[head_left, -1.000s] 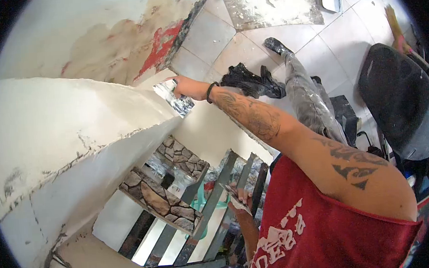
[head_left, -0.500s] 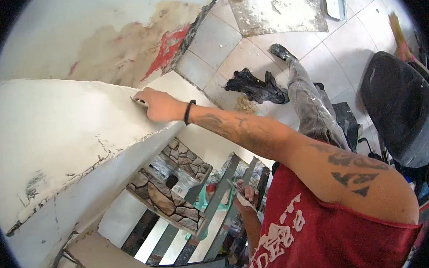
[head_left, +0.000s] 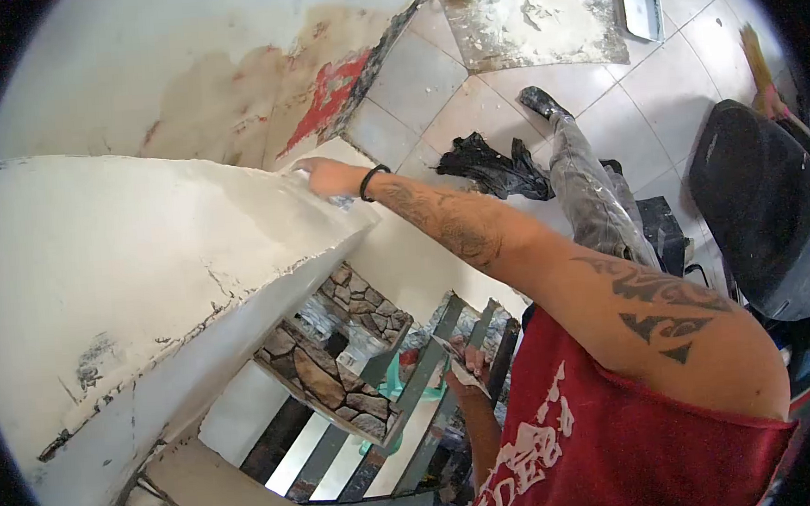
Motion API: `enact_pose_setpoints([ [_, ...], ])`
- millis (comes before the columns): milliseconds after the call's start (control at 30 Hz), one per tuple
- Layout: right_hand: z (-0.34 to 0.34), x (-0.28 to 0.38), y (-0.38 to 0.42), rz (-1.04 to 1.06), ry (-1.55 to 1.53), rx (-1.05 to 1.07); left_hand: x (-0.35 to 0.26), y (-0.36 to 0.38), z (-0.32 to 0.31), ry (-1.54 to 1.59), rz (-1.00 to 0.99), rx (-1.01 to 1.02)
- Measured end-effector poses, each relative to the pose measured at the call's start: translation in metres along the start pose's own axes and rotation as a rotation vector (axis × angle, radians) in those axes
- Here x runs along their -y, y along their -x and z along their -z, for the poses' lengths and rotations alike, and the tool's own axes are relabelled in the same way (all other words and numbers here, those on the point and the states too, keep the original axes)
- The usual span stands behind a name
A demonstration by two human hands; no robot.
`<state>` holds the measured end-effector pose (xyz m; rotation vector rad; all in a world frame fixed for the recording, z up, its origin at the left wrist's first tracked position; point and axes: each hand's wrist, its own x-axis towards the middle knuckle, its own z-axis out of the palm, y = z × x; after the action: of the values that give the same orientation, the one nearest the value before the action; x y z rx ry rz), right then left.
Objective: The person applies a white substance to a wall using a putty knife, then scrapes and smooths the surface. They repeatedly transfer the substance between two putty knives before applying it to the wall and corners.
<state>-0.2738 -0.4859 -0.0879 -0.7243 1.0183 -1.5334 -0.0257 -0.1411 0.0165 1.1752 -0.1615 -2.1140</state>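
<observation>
My right hand (head_left: 328,178), a dark band at its wrist, is stretched out to the far corner of the white plastered ledge (head_left: 144,232). Its fingers are closed round a putty knife (head_left: 343,202), mostly hidden beneath the hand, against the smooth coated surface. Lower down, close to the red shirt, my left hand (head_left: 474,364) grips a flat, pale blade smeared with white filler (head_left: 455,354). Rough, chipped plaster runs along the ledge's lower edge.
Stone-faced blocks (head_left: 324,374) and grey slats (head_left: 414,396) lie below the ledge. On the tiled floor are a black plastic bag (head_left: 497,166), a powder-covered board (head_left: 539,22), a white tray (head_left: 641,10) and a broom (head_left: 755,65). A large black object (head_left: 750,204) stands at right.
My right hand has slid rightward along the ledge to its corner with the putty knife. The whole view has shifted slightly; my left hand still holds its blade near the shirt.
</observation>
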Motion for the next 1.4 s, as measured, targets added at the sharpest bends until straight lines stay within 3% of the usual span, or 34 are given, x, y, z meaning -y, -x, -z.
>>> enact_pose_setpoints([
  [267,0.008,0.08,0.04,-0.035,0.023,0.031,-0.003,-0.009,-0.003,0.005,0.024,-0.01],
  [400,0.03,0.116,0.077,0.154,-0.061,0.022,-0.006,-0.014,-0.001,0.049,0.027,-0.037],
  [467,0.047,0.122,0.091,0.303,-0.186,0.032,-0.012,-0.016,0.009,0.027,0.05,0.111],
  [500,0.055,0.119,0.092,0.218,-0.237,0.026,-0.015,-0.02,0.013,0.012,0.063,0.192],
  [633,0.069,0.062,0.054,-0.166,-0.34,0.036,-0.016,-0.02,-0.004,-0.056,0.017,0.002],
  [700,0.03,-0.018,0.007,-0.059,-0.1,-0.061,-0.018,-0.023,0.0,-0.039,0.035,0.0],
  [800,0.008,-0.019,-0.011,0.057,0.087,0.102,-0.018,-0.026,-0.014,-0.083,0.021,-0.017],
  [967,-0.005,0.04,0.002,-0.106,0.077,0.051,-0.014,-0.025,-0.017,-0.093,-0.002,-0.035],
  [1167,0.028,0.127,0.061,-0.062,-0.026,0.12,-0.01,-0.032,-0.017,-0.031,0.031,0.006],
  [1233,0.039,0.151,0.087,0.09,-0.064,0.086,-0.011,-0.037,-0.011,-0.016,0.049,0.093],
  [1267,0.044,0.155,0.097,0.166,-0.088,0.069,-0.011,-0.038,-0.01,-0.01,0.051,0.095],
  [1367,0.067,0.143,0.11,0.133,-0.414,0.129,-0.017,-0.044,-0.018,0.001,0.07,0.159],
  [1400,0.071,0.127,0.102,0.142,-0.331,0.085,-0.019,-0.045,-0.017,-0.003,0.074,0.18],
])
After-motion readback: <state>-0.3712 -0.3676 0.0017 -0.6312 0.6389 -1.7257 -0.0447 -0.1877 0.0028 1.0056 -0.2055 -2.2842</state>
